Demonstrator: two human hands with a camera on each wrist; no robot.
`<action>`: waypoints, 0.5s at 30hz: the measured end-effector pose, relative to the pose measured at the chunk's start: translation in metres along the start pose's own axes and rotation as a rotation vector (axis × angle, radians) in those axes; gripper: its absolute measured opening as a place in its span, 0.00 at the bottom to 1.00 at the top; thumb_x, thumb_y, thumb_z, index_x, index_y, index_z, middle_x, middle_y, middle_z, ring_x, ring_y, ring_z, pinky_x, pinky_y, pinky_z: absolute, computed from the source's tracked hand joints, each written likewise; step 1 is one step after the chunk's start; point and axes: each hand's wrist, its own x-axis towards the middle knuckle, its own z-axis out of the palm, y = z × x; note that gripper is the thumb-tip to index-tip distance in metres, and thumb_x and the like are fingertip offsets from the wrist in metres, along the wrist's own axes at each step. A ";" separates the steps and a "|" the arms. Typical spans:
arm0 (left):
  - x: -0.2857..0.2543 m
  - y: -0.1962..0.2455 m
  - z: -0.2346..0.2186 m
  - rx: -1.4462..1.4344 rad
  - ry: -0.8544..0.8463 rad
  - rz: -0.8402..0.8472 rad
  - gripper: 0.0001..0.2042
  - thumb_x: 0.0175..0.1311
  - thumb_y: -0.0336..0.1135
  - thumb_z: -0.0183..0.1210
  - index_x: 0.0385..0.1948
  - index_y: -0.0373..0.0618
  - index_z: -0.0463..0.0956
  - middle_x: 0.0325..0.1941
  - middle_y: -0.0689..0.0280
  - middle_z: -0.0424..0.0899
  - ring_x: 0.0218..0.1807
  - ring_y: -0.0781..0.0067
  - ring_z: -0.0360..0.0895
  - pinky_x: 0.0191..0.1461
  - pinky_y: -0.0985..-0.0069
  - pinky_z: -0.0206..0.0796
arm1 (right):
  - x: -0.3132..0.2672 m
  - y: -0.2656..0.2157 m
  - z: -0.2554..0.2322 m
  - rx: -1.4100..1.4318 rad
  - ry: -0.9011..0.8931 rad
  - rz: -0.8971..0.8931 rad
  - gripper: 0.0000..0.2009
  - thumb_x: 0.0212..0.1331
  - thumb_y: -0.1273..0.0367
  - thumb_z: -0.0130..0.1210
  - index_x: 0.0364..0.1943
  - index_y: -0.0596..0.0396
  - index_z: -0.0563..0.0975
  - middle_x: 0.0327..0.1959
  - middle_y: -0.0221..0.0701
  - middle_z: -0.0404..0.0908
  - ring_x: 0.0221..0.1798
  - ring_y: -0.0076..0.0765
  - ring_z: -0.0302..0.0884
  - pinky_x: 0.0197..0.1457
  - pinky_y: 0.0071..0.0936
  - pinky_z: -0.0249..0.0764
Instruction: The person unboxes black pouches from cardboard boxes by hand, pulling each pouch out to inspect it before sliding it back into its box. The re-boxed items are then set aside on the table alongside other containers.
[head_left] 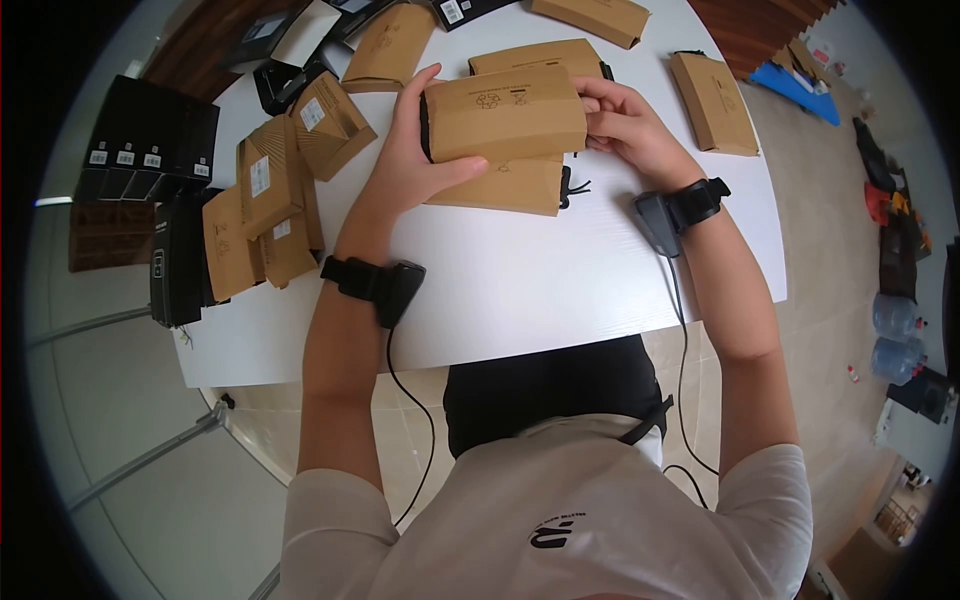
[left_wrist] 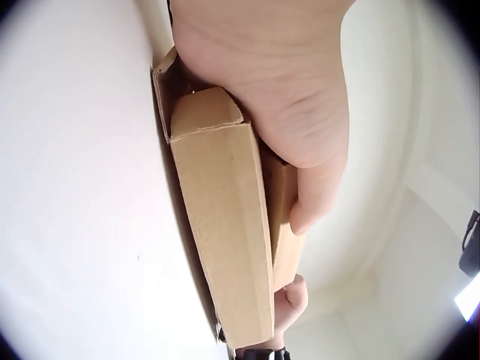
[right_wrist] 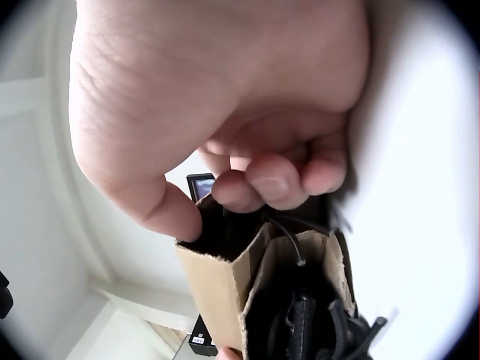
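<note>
My left hand [head_left: 408,165] grips a brown cardboard box [head_left: 505,112] by its left end, thumb along the near top edge. In the right wrist view the box's other end is open and dark inside. There my right hand [right_wrist: 225,112] has its thumb at the rim and its fingers curled at the opening; what lies inside is hidden. A thin black cord [right_wrist: 289,234] shows below those fingers. Under the held box lies a second cardboard box [head_left: 510,190], its open end showing black cables [right_wrist: 304,330]. Another cardboard box [head_left: 540,55] sits just behind.
Several cardboard boxes [head_left: 270,175] are piled on the white table [head_left: 520,290] to the left, beside black boxes [head_left: 150,140]. One more cardboard box [head_left: 715,103] lies near the right edge; others lie along the back. Cables trail from both wrist cameras.
</note>
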 end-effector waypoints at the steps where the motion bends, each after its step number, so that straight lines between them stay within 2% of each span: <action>1: 0.000 0.003 0.001 -0.005 0.000 -0.002 0.50 0.44 0.31 0.73 0.72 0.44 0.50 0.60 0.55 0.71 0.62 0.64 0.70 0.64 0.68 0.67 | 0.000 -0.001 0.000 -0.002 -0.022 0.003 0.20 0.61 0.74 0.53 0.59 0.63 0.74 0.24 0.14 0.66 0.25 0.13 0.58 0.30 0.13 0.58; 3: 0.000 0.010 0.001 -0.083 -0.019 -0.102 0.50 0.44 0.31 0.74 0.72 0.44 0.52 0.59 0.55 0.72 0.61 0.64 0.72 0.64 0.69 0.68 | 0.000 -0.002 -0.001 0.000 -0.038 0.013 0.19 0.61 0.74 0.54 0.57 0.63 0.75 0.23 0.14 0.65 0.25 0.13 0.58 0.30 0.14 0.58; 9: 0.001 0.005 -0.001 -0.184 -0.012 -0.133 0.49 0.43 0.31 0.75 0.71 0.44 0.56 0.57 0.57 0.75 0.60 0.65 0.74 0.62 0.69 0.70 | -0.001 -0.009 0.003 -0.254 -0.004 0.033 0.19 0.59 0.72 0.60 0.55 0.61 0.77 0.19 0.14 0.62 0.24 0.13 0.59 0.30 0.15 0.60; 11: 0.001 0.006 -0.002 -0.175 -0.022 -0.143 0.48 0.43 0.31 0.75 0.71 0.45 0.56 0.57 0.57 0.75 0.60 0.65 0.74 0.62 0.69 0.70 | 0.000 -0.009 0.000 -0.268 -0.049 0.083 0.12 0.58 0.71 0.62 0.45 0.57 0.79 0.23 0.14 0.70 0.26 0.10 0.64 0.30 0.13 0.61; 15: 0.002 0.000 -0.003 -0.176 -0.021 -0.146 0.46 0.44 0.32 0.75 0.69 0.45 0.59 0.58 0.58 0.75 0.60 0.66 0.74 0.62 0.69 0.70 | 0.003 -0.004 0.000 -0.307 -0.055 0.109 0.07 0.59 0.71 0.62 0.40 0.56 0.79 0.21 0.15 0.70 0.24 0.10 0.63 0.29 0.13 0.61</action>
